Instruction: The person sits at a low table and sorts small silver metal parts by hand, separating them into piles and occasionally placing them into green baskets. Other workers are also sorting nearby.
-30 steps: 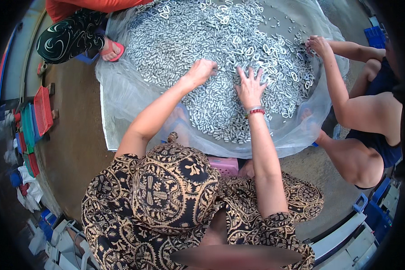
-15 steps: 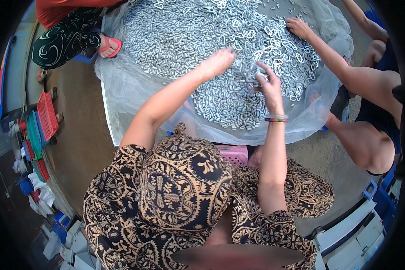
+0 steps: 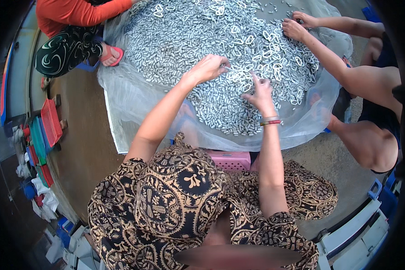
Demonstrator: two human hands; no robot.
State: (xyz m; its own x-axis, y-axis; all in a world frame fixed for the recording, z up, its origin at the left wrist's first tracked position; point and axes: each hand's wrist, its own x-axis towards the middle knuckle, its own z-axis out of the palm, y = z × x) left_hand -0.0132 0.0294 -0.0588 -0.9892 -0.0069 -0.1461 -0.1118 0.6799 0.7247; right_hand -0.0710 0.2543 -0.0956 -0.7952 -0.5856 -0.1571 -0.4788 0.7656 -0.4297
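A wide heap of small silver barrel-shaped metal pieces [image 3: 166,54] lies before me, with silver oval metal links [image 3: 274,63] strewn over its right side. My left hand [image 3: 209,68] is at the middle of the heap, beside a cluster of links [image 3: 239,75]. Its fingers are bent and drawn together; whatever may be between them is too small to make out. Just right of that cluster, my right hand [image 3: 261,95] hovers low over the pieces, thumb and forefinger spread apart, slightly blurred. Bracelets circle my right wrist.
Translucent sheeting [image 3: 297,130] lies under the heap. A co-worker's hands [image 3: 297,28] touch the links at right; another person in an orange sleeve [image 3: 90,13] sits at upper left. A pink perforated basket [image 3: 229,160] stands by my knees. Stacked crates [image 3: 51,123] line the left.
My right hand has let go of the links it held and spread its fingers, moving slightly left and nearer me. My left hand has shifted left and nearer. The co-worker's second hand has come in.
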